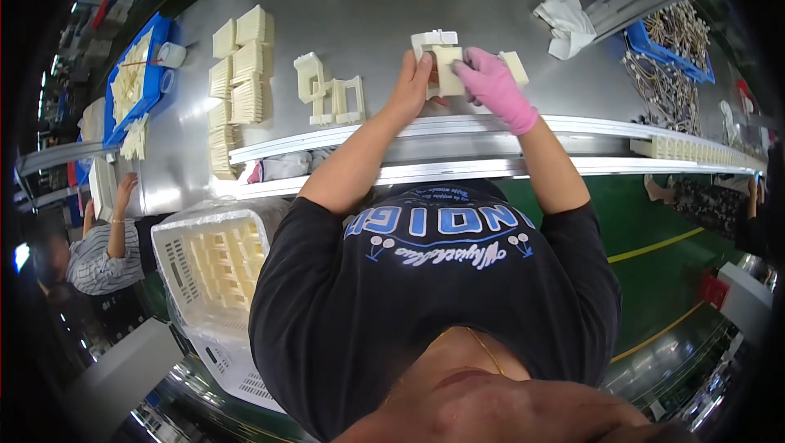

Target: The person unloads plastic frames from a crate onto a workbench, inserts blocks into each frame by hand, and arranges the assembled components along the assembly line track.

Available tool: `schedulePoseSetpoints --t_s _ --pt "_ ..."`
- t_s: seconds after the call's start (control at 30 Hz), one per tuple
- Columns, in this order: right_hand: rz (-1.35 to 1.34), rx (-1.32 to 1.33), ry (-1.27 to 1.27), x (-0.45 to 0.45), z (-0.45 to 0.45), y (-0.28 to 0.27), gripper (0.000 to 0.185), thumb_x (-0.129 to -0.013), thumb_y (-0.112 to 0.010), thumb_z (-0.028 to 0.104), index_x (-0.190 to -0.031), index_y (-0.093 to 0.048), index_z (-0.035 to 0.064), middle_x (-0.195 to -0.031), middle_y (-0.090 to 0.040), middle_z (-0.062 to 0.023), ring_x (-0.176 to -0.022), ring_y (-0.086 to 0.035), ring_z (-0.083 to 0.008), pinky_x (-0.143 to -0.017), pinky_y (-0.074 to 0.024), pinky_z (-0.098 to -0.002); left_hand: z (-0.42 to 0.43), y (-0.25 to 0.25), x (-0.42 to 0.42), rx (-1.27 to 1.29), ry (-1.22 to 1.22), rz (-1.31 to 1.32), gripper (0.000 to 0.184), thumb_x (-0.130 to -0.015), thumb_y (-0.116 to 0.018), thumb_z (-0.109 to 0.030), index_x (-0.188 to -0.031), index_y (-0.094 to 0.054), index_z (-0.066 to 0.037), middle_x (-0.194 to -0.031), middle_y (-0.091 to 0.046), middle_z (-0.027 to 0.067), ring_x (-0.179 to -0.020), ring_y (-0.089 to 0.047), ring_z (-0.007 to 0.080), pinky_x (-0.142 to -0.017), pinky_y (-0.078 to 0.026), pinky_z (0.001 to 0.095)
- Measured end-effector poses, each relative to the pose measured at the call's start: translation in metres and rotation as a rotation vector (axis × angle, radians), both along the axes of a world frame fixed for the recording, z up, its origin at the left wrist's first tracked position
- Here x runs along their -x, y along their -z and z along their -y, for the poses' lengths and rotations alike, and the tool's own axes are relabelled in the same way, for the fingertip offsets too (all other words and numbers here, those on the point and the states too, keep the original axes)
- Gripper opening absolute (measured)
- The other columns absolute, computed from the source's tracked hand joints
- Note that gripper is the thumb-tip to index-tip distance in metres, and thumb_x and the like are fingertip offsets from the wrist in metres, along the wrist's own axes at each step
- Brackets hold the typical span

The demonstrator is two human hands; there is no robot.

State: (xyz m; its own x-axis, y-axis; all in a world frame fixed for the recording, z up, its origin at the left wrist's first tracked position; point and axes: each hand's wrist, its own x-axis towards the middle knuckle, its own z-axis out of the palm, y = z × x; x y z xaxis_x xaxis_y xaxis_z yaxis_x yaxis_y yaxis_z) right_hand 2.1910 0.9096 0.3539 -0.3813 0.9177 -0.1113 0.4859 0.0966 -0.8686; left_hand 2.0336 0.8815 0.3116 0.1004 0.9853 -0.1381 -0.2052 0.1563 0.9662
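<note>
My bare left hand is closed around the left side of a cream plastic housing above the metal worktop. In my right hand, which wears a pink glove, fingers and thumb pinch a flat cream plastic piece against the housing's front. Whether the piece is seated in it cannot be seen. Just right of the glove lies another cream plastic piece, partly hidden behind it. To the left, several open cream frames rest on the worktop.
Stacks of cream parts stand at left, near a blue tray. Bundled cables and a white cloth lie at right. A metal rail runs along the front. A white crate holds frames; a co-worker sits left.
</note>
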Motion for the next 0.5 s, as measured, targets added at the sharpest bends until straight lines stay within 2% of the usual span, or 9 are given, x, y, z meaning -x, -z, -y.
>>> schedulePoseSetpoints --t_s 0.03,0.13,0.17,0.2,0.3,0.4,0.5 --pt "0.036 -0.163 0.048 0.006 0.004 0.011 0.026 -0.083 -0.051 0.025 -0.092 -0.052 0.0008 -0.07 -0.058 -0.0134 -0.061 -0.058 -0.0276 -0.058 -0.0464 -0.036 0.002 -0.002 0.0 -0.012 -0.013 -0.013 0.032 -0.095 -0.033 -0.033 -0.11 -0.032 -0.005 -0.101 -0.049 0.0119 -0.091 -0.053 0.0194 -0.055 -0.053 0.0324" --pt "-0.019 -0.605 0.113 0.025 0.017 0.024 0.03 -0.083 -0.054 0.017 -0.106 -0.045 -0.0009 -0.065 -0.052 -0.0104 -0.055 -0.055 -0.0192 -0.053 -0.0471 -0.0308 0.004 -0.005 0.001 -0.105 -0.068 -0.092 0.034 -0.095 -0.031 -0.033 -0.114 -0.034 -0.005 -0.102 -0.05 0.0114 -0.095 -0.051 0.019 -0.071 -0.049 0.0325" --pt "-0.06 -0.59 0.083 0.026 0.018 0.022 0.036 -0.083 -0.053 0.014 -0.113 -0.04 0.0005 -0.065 -0.052 -0.0109 -0.054 -0.054 -0.0229 -0.054 -0.0461 -0.032 0.001 0.001 0.002 -0.172 -0.091 -0.146 0.035 -0.095 -0.031 -0.034 -0.115 -0.034 -0.005 -0.102 -0.05 0.0112 -0.096 -0.05 0.019 -0.076 -0.046 0.0321" --pt "-0.088 -0.574 0.092 0.028 0.021 0.02 0.036 -0.083 -0.054 0.014 -0.114 -0.04 0.0006 -0.064 -0.052 -0.0103 -0.054 -0.054 -0.0227 -0.054 -0.0452 -0.032 0.0 0.007 0.002 -0.24 -0.114 -0.199 0.036 -0.096 -0.03 -0.034 -0.116 -0.035 -0.005 -0.103 -0.05 0.0111 -0.096 -0.049 0.019 -0.081 -0.043 0.0318" --pt "-0.126 -0.527 0.097 0.027 0.026 0.012 0.037 -0.082 -0.054 0.013 -0.114 -0.04 0.0012 -0.063 -0.051 -0.0086 -0.052 -0.053 -0.0216 -0.052 -0.0428 -0.0317 0.003 0.001 0.001 -0.165 -0.099 -0.139 0.037 -0.096 -0.029 -0.034 -0.117 -0.037 -0.005 -0.106 -0.05 0.0111 -0.098 -0.048 0.0188 -0.089 -0.036 0.0307" --pt "-0.089 -0.454 0.055 0.023 0.023 0.01 0.037 -0.082 -0.055 0.013 -0.115 -0.04 0.0026 -0.062 -0.05 -0.0074 -0.051 -0.051 -0.0194 -0.05 -0.0409 -0.0305 0.0 0.006 0.002 -0.202 -0.08 -0.175 0.038 -0.096 -0.03 -0.035 -0.118 -0.037 -0.005 -0.105 -0.05 0.0102 -0.097 -0.048 0.0175 -0.086 -0.038 0.0297" --pt "-0.089 -0.372 0.004 0.021 0.021 0.005 0.038 -0.081 -0.055 0.012 -0.116 -0.041 0.0037 -0.063 -0.05 -0.0067 -0.052 -0.051 -0.0169 -0.051 -0.0405 -0.0286 -0.001 0.008 0.001 -0.045 -0.043 0.137 0.037 -0.094 -0.036 -0.035 -0.118 -0.037 -0.006 -0.105 -0.05 0.0093 -0.098 -0.049 0.0154 -0.084 -0.04 0.0281"
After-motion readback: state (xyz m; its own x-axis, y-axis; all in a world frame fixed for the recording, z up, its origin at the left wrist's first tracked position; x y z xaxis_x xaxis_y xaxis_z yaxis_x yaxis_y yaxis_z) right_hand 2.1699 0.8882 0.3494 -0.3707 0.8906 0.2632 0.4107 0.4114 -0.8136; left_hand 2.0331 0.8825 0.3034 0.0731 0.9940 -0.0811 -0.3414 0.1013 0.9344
